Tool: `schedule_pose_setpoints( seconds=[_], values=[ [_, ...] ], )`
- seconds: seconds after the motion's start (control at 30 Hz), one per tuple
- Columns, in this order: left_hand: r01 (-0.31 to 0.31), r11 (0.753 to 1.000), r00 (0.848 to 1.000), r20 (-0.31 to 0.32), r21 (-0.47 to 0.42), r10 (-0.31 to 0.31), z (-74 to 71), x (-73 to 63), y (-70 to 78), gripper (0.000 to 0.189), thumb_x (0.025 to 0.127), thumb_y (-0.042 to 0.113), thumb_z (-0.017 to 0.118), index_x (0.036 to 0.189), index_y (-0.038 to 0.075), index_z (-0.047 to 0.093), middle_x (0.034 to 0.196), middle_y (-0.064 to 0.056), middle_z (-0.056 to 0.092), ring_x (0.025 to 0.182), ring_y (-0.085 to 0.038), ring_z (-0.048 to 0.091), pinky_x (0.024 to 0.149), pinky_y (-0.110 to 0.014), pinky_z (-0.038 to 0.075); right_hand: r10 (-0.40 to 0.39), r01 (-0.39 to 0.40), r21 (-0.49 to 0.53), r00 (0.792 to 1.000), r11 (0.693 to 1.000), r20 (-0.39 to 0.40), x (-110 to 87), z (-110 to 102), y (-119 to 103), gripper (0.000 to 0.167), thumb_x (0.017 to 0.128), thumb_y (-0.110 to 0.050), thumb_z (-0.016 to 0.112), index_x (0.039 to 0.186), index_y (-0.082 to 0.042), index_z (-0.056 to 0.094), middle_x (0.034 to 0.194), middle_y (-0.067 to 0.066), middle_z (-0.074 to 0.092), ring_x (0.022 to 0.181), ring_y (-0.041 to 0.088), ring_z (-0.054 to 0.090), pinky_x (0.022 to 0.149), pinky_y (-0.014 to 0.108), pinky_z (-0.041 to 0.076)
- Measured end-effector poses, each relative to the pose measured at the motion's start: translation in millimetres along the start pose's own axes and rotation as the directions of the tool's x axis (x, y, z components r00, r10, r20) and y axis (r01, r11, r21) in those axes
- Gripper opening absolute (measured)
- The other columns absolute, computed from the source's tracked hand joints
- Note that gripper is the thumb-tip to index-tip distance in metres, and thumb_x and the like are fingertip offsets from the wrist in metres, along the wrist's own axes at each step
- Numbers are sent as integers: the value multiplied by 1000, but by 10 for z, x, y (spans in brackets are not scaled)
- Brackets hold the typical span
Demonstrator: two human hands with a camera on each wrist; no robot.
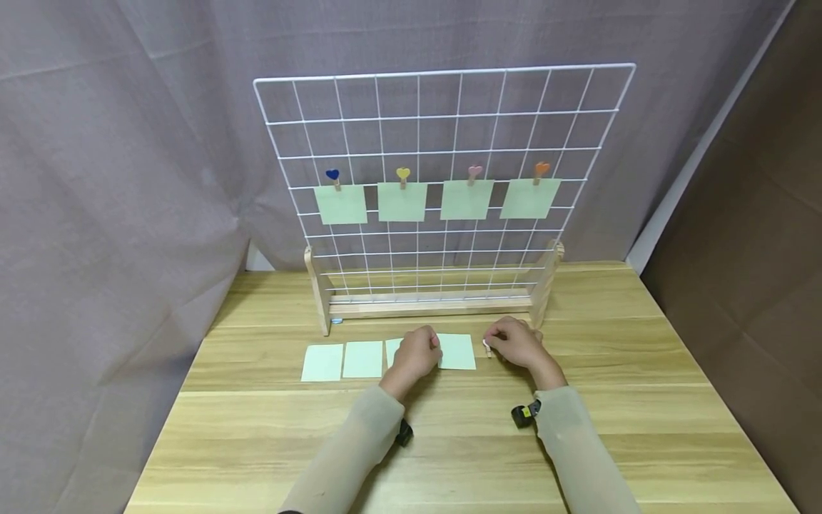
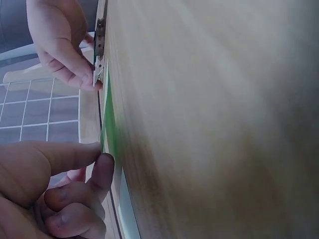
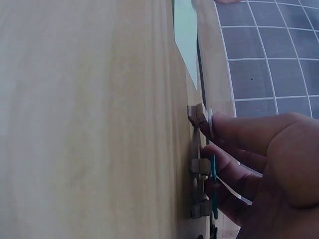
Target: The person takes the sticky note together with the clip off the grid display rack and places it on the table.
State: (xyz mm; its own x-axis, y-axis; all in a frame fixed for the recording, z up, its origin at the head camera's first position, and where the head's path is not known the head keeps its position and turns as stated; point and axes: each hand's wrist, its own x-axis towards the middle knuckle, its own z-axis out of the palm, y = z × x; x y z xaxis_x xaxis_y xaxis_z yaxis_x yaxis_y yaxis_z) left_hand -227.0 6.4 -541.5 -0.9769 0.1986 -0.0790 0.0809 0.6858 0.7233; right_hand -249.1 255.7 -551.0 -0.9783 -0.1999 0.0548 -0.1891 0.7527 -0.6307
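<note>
My left hand pinches the left edge of a pale green paper square between thumb and forefinger, and in the left wrist view the paper stands a little off the table. To the right of that paper, my right hand pinches a small wooden clothespin with a white top just above the table. The right wrist view shows this clothespin close to the paper's corner, apart from it. Two more clothespins lie beneath the right fingers, a teal top showing beside them.
Behind the hands stands a white wire grid in a wooden base. Several green papers hang on it from heart-topped clothespins. Left of my left hand lie two paper squares and a third, partly covered by the hand.
</note>
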Motion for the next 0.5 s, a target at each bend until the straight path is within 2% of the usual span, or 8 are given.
schedule_pose_setpoints(
  seconds=[0.13,0.3,0.4,0.5],
  values=[
    [-2,1000,1000,1,26,2,6,2,1,11,93,1,67,90,9,61,74,0,58,58,-14,51,48,-24,40,-11,11,13,1000,1000,9,-6,-9,-3,10,100,-15,71,95,-10,78,109,11,70,109,38,63,95,70,25],
    [-7,999,1000,-8,48,8,0,8,-5,17,91,0,70,88,11,58,75,0,57,61,-14,50,48,-25,39,-5,3,53,999,999,35,-12,-37,0,18,104,-19,68,113,-7,77,122,16,70,118,42,60,100,73,22],
    [-12,999,1000,-13,30,12,-21,0,-17,16,91,1,71,88,11,58,76,-1,57,61,-15,51,49,-26,40,2,-5,75,999,997,45,-8,-52,-4,22,105,-22,66,118,-7,76,127,17,69,121,42,59,103,74,20],
    [-14,1000,1000,-16,-25,13,-56,-14,-46,13,94,4,70,90,11,60,76,0,58,60,-13,51,49,-25,41,5,-8,78,999,997,40,-2,-52,-1,24,106,-23,65,119,-6,75,123,16,71,115,39,62,103,73,20]
  ],
)
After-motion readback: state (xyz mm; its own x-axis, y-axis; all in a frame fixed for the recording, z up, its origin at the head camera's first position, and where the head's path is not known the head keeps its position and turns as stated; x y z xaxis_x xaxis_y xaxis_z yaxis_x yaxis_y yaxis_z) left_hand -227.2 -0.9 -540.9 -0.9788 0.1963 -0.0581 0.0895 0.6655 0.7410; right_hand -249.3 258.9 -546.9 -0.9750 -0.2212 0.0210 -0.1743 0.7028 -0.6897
